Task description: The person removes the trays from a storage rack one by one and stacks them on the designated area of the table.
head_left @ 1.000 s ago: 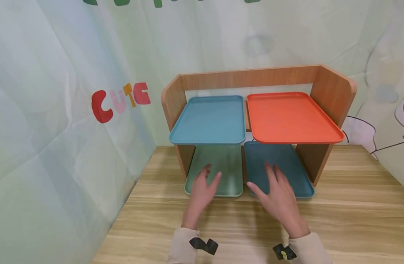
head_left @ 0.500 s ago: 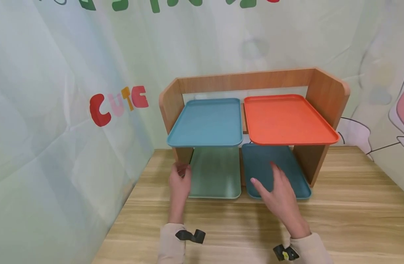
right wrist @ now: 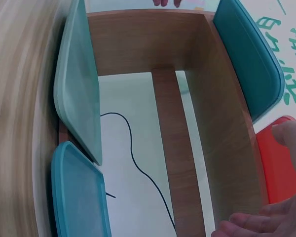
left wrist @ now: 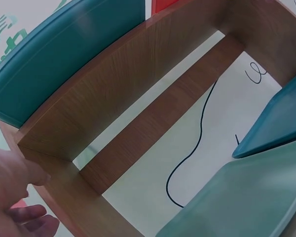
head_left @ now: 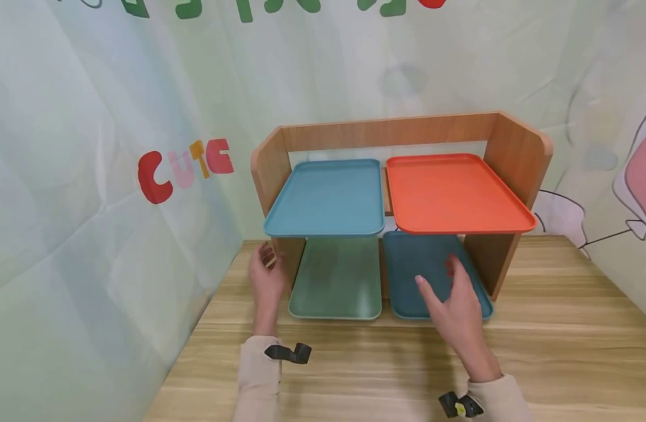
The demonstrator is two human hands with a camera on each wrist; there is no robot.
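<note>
Compared with a second ago, the left hand (head_left: 266, 274) has moved away from the green tray (head_left: 335, 278) and is now beside the left side panel (head_left: 270, 170) of the wooden shelf (head_left: 386, 132); half a second ago it was at that tray's front left corner. The right hand (head_left: 460, 310) has shifted a little to the right and remains in front of the dark blue tray (head_left: 404, 264), with its thumb now seen against the middle of that tray. All four trays keep their places. The left hand's fingers are loosely bent, thumb apart from them, near the panel's front edge; I cannot tell whether they touch it. The right hand is spread wide and holds nothing. The shelf stands at the back of the tabletop (head_left: 354, 363), its open front facing the person, its long axis running left to right. The light blue tray (head_left: 328, 196) and the red tray (head_left: 454, 193) lie side by side on the upper level, front rims jutting past the side panels, above the two lower trays. Between the levels there is open room from the front. A narrow strip of tabletop lies between the shelf and the cloth wall (head_left: 64, 234) on the left, with a wider stretch on the right.
</note>
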